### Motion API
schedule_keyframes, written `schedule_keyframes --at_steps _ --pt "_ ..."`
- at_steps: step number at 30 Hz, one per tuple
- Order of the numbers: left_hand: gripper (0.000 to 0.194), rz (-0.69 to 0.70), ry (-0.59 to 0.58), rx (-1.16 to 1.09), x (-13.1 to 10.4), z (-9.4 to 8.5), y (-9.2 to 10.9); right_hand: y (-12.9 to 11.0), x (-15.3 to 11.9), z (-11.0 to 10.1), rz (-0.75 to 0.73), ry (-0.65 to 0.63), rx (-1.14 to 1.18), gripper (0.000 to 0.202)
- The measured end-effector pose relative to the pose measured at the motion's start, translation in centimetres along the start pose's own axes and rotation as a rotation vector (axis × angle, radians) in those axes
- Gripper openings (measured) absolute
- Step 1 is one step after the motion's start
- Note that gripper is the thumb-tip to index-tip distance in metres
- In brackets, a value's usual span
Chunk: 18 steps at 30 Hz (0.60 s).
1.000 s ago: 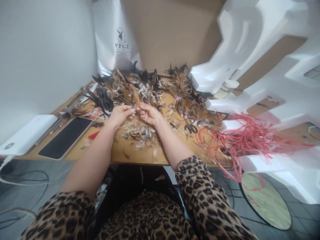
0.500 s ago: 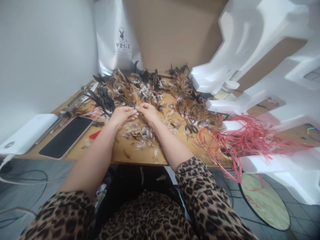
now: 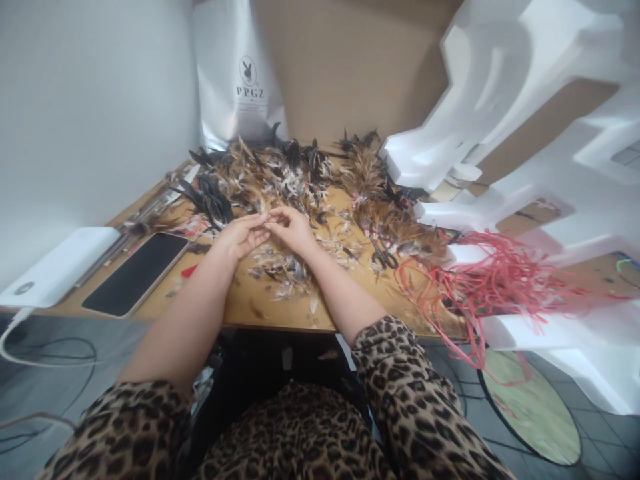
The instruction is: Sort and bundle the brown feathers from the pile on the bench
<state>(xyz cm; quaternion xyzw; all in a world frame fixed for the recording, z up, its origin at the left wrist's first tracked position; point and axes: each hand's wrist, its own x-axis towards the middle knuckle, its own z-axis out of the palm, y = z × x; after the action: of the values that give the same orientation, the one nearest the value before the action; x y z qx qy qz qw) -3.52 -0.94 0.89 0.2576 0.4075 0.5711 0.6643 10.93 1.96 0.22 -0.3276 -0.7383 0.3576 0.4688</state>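
My left hand (image 3: 242, 236) and my right hand (image 3: 291, 230) meet at the fingertips above the middle of the wooden table (image 3: 280, 313). Both hands have thumb and fingers pinched together; whatever lies between them is too small to make out, though a feather may be there. Behind them spreads a pile of brown and black feathers (image 3: 250, 170). Loose feather scraps (image 3: 283, 267) lie below the hands. Right of them are more brown feather bunches (image 3: 395, 227) and black scissors (image 3: 384, 257).
At the left lie a phone (image 3: 135, 273) and a white power bank (image 3: 60, 267) with a cable. Pink-red ribbon strands (image 3: 500, 273) hang over the right edge beside white foam pieces (image 3: 425, 160). A silver bag (image 3: 240, 73) stands at the back.
The brown feather that stood up from between my fingertips no longer shows there. My right hand's fingers are more arched, and my left hand has tilted slightly.
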Motion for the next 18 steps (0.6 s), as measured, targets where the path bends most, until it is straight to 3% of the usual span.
schedule_keyframes --at_steps 4,8,13,18 --pt "0.013 -0.042 -0.006 0.021 0.1 -0.2 -0.1 -0.5 -0.4 -0.4 -0.141 -0.008 -0.277 0.023" --pt "0.013 -0.057 -0.017 0.028 0.2 -0.1 -0.3 -1.0 -0.7 -0.8 -0.173 -0.026 -0.427 0.019" --pt "0.009 -0.059 -0.005 0.027 0.1 0.0 -0.4 -1.1 -0.9 -0.9 -0.201 -0.034 -0.501 0.022" --pt "0.006 0.080 0.020 0.030 0.1 -0.1 -0.2 -0.6 -0.3 -1.7 -0.165 0.053 -0.411 0.025"
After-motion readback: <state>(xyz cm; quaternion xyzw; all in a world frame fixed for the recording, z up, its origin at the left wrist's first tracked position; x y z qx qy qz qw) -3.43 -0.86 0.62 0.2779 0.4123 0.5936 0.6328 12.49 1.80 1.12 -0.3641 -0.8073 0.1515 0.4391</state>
